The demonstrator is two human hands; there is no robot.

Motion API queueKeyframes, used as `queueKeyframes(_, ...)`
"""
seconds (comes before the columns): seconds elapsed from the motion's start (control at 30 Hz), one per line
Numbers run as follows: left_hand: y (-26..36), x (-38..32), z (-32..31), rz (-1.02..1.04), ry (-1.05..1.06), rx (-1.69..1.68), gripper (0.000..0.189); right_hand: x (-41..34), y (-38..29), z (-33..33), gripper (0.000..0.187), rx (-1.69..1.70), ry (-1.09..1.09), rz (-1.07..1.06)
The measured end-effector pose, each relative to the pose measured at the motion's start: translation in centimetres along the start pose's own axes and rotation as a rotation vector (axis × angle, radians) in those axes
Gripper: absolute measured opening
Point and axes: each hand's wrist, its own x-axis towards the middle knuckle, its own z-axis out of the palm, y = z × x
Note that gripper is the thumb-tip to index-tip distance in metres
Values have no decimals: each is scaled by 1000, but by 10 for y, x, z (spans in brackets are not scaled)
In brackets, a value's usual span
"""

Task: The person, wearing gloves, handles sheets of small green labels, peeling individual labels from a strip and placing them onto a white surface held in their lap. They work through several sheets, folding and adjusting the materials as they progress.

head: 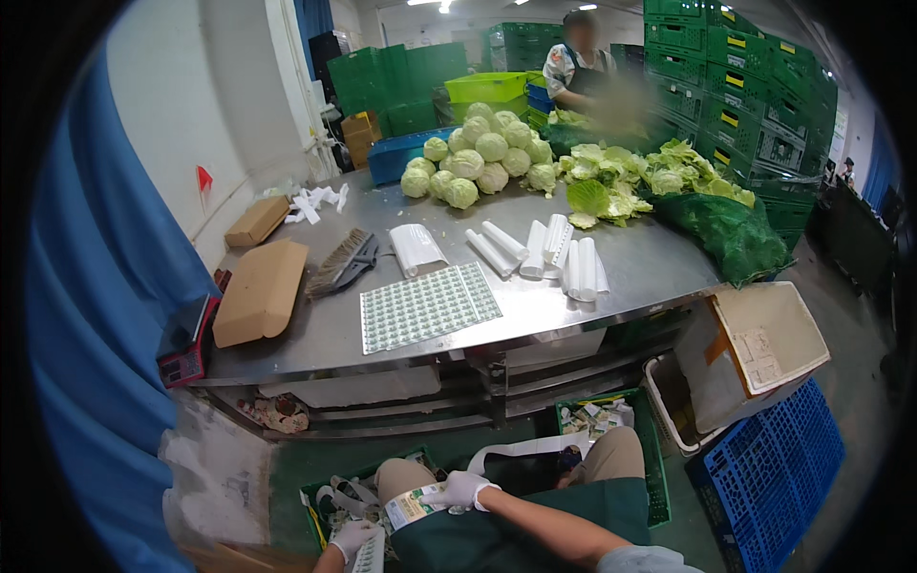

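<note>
My right hand [464, 491], in a white glove, presses on a printed label strip [410, 507] that lies across my left thigh. At the lower left, my gloved left hand [354, 538] holds a sheet with rows of small green stickers [370, 553]. Below it and to its left is a green crate [312, 517] with curled strips and labels. A long white backing strip [526, 447] loops between my knees. On the steel table [544, 315] lie a larger sheet of green stickers [430, 306] and several white paper rolls [494, 251].
Cabbages [469, 161], loose leaves [609, 179] and a green mesh sack [738, 229] cover the table's back. A brush [344, 261], cardboard box [263, 294] and red scale [188, 344] stand left. A foam box [759, 351] and blue pallet [774, 465] are right. A co-worker [580, 68] stands behind.
</note>
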Motion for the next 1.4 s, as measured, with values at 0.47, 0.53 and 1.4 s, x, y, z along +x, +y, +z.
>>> queueKeyframes(0.47,4,-15,3,9,5,-65,17,-12,-7,-6,94,20,-42,26)
queueKeyframes(0.53,7,-15,4,7,5,-50,16,-13,-4,-6,93,40,-23,24)
queueKeyframes(1.4,2,-12,5,-90,-1,-114,17,-6,-3,-1,91,10,1,23)
